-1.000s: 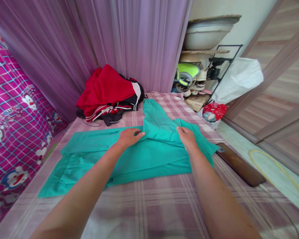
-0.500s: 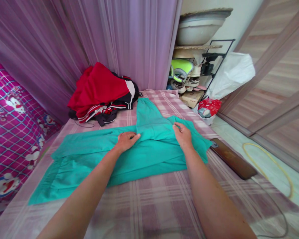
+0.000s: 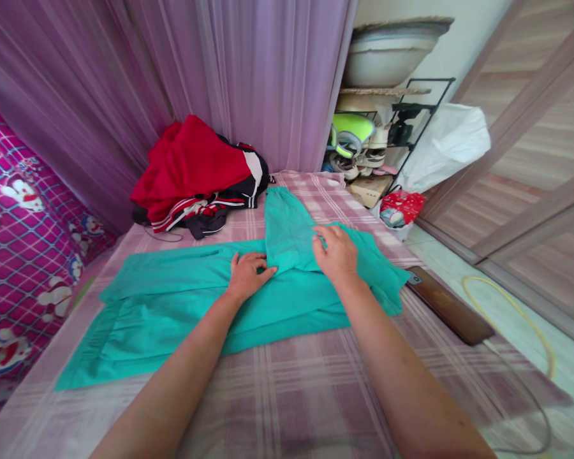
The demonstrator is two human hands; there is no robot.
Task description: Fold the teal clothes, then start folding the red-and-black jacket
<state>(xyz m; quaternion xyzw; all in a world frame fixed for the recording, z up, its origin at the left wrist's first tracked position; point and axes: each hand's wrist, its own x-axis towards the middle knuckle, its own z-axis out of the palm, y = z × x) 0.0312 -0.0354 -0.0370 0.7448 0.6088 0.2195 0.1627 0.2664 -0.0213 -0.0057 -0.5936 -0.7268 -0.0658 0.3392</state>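
Observation:
Teal trousers [image 3: 182,299] lie spread across a checked pink bedsheet [image 3: 291,389], one leg pointing away toward the curtain. My left hand [image 3: 249,274] presses flat on the cloth near the crotch, fingers apart. A little to its right, my right hand [image 3: 337,252] rests on the trousers with fingers spread, near the fold where the far leg meets the body of the garment. Neither hand pinches any cloth that I can see.
A heap of red and black clothes [image 3: 198,172] sits at the far side against a purple curtain [image 3: 210,76]. A dark wooden board [image 3: 447,306] lies at the bed's right edge. A shoe rack [image 3: 377,140], white bag [image 3: 447,150] and red bag [image 3: 402,207] stand beyond.
My right hand has shifted left across the teal cloth and opened its fingers. My left hand stays pressed at nearly the same spot.

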